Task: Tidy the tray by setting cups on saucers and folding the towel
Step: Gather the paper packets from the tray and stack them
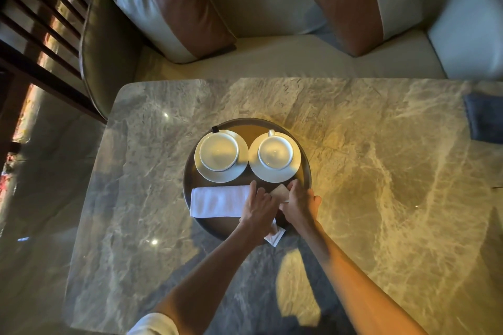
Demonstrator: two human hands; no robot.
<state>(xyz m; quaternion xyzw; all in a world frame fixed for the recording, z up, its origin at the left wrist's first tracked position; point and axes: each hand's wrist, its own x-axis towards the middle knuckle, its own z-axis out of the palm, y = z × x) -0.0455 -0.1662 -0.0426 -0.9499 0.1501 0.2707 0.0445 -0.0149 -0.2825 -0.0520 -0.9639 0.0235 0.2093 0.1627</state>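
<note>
Evidently soft and limp, the towel (217, 201) lies along the near rim of the tray (187, 171), mid-surface (381, 171). The left hand (258, 209) presses it flat, while the right hand (298, 205) pinches its lifted corner, probably the best place to hold it.

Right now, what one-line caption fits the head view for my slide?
On the tray, left hand presses and right hand pinches the towel; two cups sit on saucers behind.
</note>
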